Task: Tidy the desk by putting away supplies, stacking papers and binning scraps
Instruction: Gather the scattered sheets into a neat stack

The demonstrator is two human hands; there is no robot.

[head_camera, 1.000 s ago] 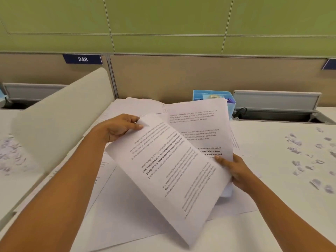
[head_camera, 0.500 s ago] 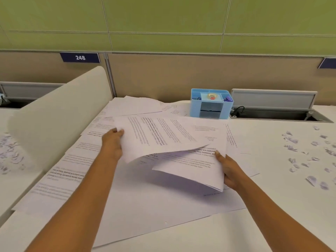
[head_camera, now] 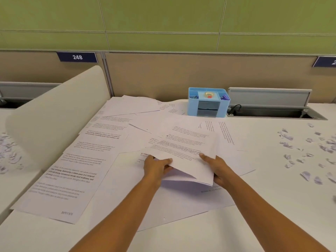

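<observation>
The left hand (head_camera: 156,165) and right hand (head_camera: 216,165) each pinch an edge of a small sheaf of printed sheets (head_camera: 183,151), lifted just above the loose papers (head_camera: 76,171) on the surface (head_camera: 200,237), apparently to square them into a stack.

The printed sheets (head_camera: 183,150) are thin matt white paper. The desk (head_camera: 181,237) top looks smooth and matt. The blue organiser (head_camera: 208,103) is smooth plastic. The scraps (head_camera: 307,150) are torn paper.
</observation>
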